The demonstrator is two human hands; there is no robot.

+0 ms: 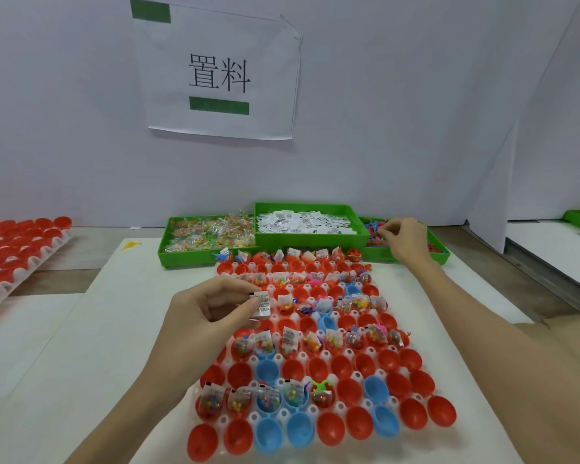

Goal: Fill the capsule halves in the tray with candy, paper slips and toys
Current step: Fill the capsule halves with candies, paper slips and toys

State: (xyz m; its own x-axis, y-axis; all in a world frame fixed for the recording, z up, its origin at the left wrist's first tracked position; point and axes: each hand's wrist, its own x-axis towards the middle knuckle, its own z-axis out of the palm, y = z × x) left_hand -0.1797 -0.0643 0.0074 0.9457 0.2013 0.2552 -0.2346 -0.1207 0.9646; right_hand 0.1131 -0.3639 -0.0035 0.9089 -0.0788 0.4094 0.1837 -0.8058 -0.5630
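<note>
A white tray (283,414) in front of me holds rows of red and blue capsule halves (318,370). Some rows hold candy bags, paper slips and small toys; others are bare. My left hand (211,313) hovers over the tray's left side and pinches a printed paper slip (262,304) between thumb and fingers. My right hand (404,241) reaches into the green bin of small coloured toys (375,236) at the back right, fingers curled down among them; what it holds is hidden.
Behind the tray stand a green bin of candy bags (211,234) and a green bin of paper slips (305,222). Another tray of red capsule halves (17,249) lies at the far left. A paper sign (220,75) hangs on the white wall.
</note>
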